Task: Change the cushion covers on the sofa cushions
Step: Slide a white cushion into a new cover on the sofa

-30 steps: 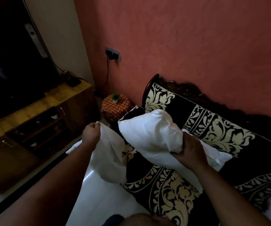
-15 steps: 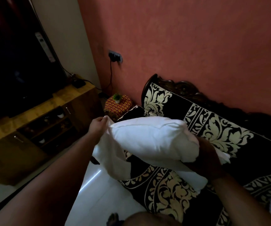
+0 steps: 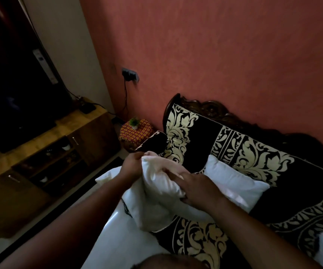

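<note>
Near the middle of the frame both hands work a white cushion (image 3: pixel 156 183) into a pale cushion cover (image 3: pixel 151 212), held up over the black-and-cream patterned sofa (image 3: pixel 273 164). The step in hand looks like stuffing the insert into a cover, though in this dim light I cannot tell for certain whether it is going in or coming out. The left hand (image 3: pixel 131 166) has its fingers curled tight round the top edge of the cloth, pinching it up at centre frame. The right hand (image 3: pixel 197 189) lies over the bunched cushion just right of that, fingers bent and digging into the fabric with the thumb underneath, so it grips the cushion and not merely presses on it. The cover acts as the container here: part of the cushion seems already inside it, the rest bulging at the mouth, and the lower corner hangs loose toward the seat. A second white cushion (image 3: pixel 236 183) lies bare on the sofa at centre right, touching the backrest. The next move probably calls for holding the opening firm with the left hand while the right pushes the filling down into the far corners, then shaking the cover square.
</note>
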Action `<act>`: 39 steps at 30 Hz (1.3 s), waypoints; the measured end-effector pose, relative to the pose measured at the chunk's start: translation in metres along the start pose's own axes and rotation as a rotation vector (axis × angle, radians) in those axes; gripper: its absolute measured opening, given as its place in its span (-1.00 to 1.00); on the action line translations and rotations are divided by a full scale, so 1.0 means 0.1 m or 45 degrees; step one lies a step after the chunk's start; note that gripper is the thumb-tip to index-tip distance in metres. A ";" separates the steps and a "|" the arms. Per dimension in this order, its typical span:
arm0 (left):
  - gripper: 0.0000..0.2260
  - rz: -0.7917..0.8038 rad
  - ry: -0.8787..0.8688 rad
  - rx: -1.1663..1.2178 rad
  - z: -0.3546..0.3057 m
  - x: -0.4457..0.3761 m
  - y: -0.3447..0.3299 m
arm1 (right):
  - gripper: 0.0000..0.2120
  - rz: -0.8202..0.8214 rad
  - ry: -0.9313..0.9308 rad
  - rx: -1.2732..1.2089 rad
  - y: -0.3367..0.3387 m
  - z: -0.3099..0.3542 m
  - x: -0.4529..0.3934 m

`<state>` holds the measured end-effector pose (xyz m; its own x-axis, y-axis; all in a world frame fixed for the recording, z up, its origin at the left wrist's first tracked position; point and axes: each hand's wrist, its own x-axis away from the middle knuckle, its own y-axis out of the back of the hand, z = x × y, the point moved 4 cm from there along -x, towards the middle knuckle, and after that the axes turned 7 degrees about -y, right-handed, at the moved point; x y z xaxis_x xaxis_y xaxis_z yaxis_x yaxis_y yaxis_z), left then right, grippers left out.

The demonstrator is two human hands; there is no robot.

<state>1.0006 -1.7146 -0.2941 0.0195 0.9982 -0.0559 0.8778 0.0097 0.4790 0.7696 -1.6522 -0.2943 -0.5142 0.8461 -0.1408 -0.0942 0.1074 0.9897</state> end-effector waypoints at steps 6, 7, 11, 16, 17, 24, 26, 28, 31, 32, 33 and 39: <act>-0.53 0.209 -0.172 -0.333 -0.41 0.07 -0.15 | -0.32 0.295 0.036 0.039 -0.07 0.29 -0.34; -0.50 0.303 -0.232 -0.482 -0.47 0.14 -0.24 | -0.39 0.393 -0.022 0.038 -0.05 0.29 -0.42; -0.74 0.321 -0.451 -0.822 -0.67 0.26 -0.48 | -0.53 0.748 -0.328 0.056 0.07 0.23 -0.70; -0.37 -0.039 -0.482 -0.861 -0.42 0.18 -0.07 | -0.29 0.319 -0.571 -0.402 0.18 -0.01 -0.67; -0.25 -0.107 -0.467 -0.946 -0.29 0.21 0.01 | -0.24 0.286 -0.622 -0.508 0.19 -0.08 -0.65; 0.18 0.141 -0.221 -0.984 0.01 0.04 -0.01 | -0.15 0.220 -0.663 -0.856 0.39 -0.04 -0.89; 0.00 0.081 -0.364 -1.001 -0.10 -0.04 0.05 | -0.15 0.214 -0.620 -0.863 0.46 0.01 -0.95; -0.20 0.064 -0.508 -0.983 -0.15 -0.11 0.07 | -0.17 0.215 -0.570 -0.893 0.49 0.01 -0.98; -0.44 0.073 -0.692 -1.047 -0.15 -0.13 0.01 | -0.21 0.197 -0.529 -0.935 0.54 -0.07 -1.00; -0.50 0.059 -0.714 -1.063 -0.14 -0.12 -0.01 | -0.19 0.203 -0.508 -0.913 0.57 -0.11 -1.00; -0.53 0.030 -0.737 -1.046 -0.14 -0.11 -0.02 | -0.15 0.212 -0.482 -0.884 0.62 -0.14 -0.99; -0.70 -0.212 -0.413 -0.658 -0.15 -0.20 0.11 | -0.15 0.085 -0.588 -0.738 0.86 -0.54 -0.74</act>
<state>1.0026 -1.7339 -0.2745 0.1177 0.9133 -0.3898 0.5387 0.2711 0.7977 0.7539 -1.7338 -0.1998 -0.1356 0.9883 0.0700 -0.5757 -0.1361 0.8063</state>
